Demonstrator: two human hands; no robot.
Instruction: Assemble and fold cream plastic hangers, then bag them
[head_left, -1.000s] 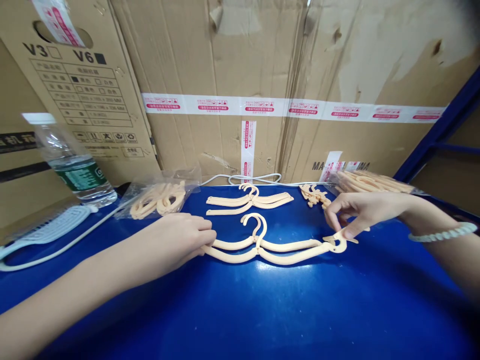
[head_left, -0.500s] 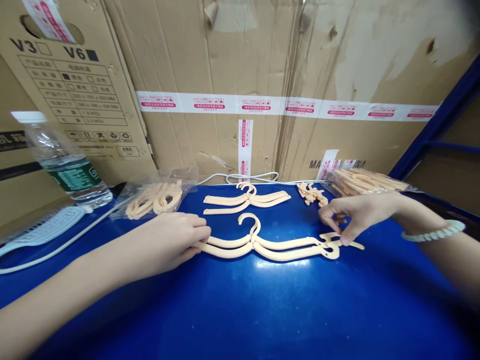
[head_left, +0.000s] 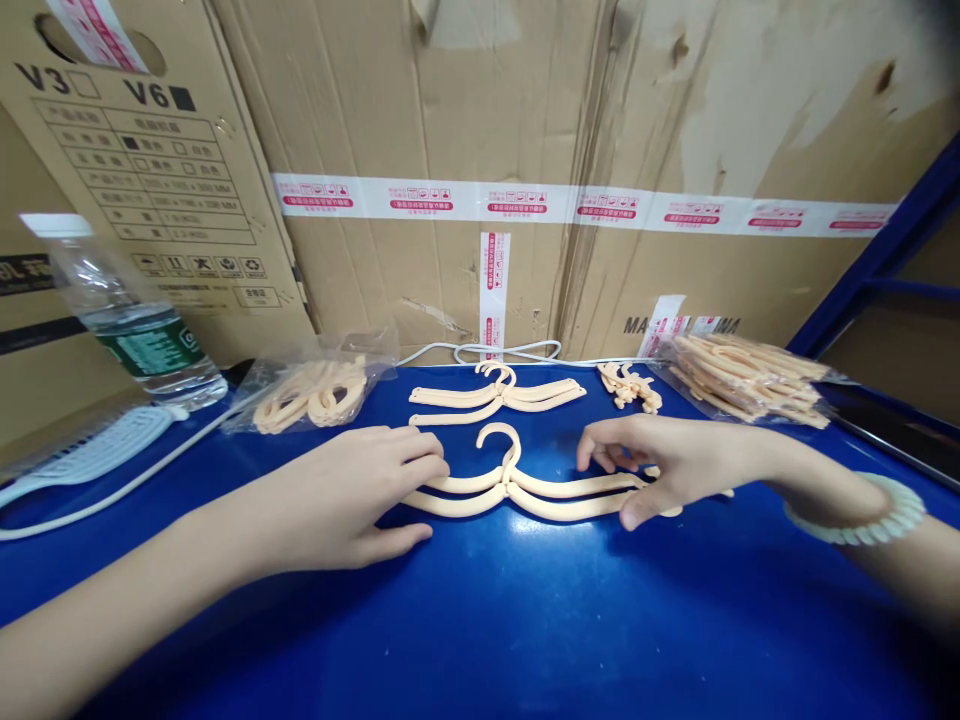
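Two cream plastic hangers (head_left: 570, 508) lie nearly together on the blue table, one just behind the other, with one hook (head_left: 498, 437) standing out at their middle. Over their left ends spreads my left hand (head_left: 352, 495), thumb apart from the fingers; those ends are partly hidden beneath it. My right hand (head_left: 675, 465) hovers over the right ends, its thumb and fingers apart with nothing gripped between them. It covers most of the small end pieces there. Behind these lies a small group of folded cream hangers (head_left: 480, 397), hooks pointing away from me.
Loose cream hook pieces (head_left: 630, 387) lie at the back right, beside a plastic bag of hanger parts (head_left: 750, 375). Another bag (head_left: 315, 390) rests at the back left. A water bottle (head_left: 150, 340), a pale hairbrush (head_left: 97, 450) and a white cable (head_left: 142, 475) occupy the left. Cardboard (head_left: 420, 270) stands behind.
My right hand has let go of the right end piece, moved left and opened over the hangers. My left hand has shifted slightly right, its thumb now spread away from the fingers.
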